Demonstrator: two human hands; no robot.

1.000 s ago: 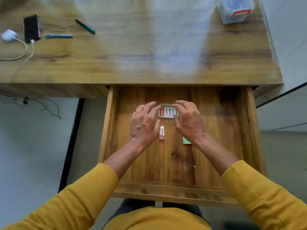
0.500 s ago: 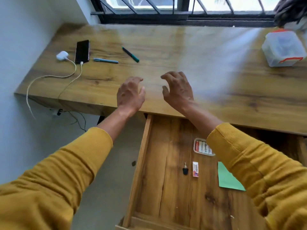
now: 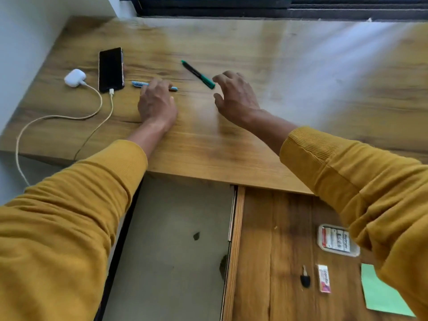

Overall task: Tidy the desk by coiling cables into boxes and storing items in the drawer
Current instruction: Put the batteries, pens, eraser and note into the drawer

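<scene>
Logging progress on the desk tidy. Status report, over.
Left hand on the blue pen, grip unclear. Right hand open, at the green pen. Drawer open. Phone, cables not stowed.

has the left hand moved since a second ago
Yes. The left hand has left the open drawer and reached across the desk to the blue pen beside the phone.

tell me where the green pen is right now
In the head view the green pen lies at an angle on the desk top, just left of the right hand and right of the blue pen.
</scene>
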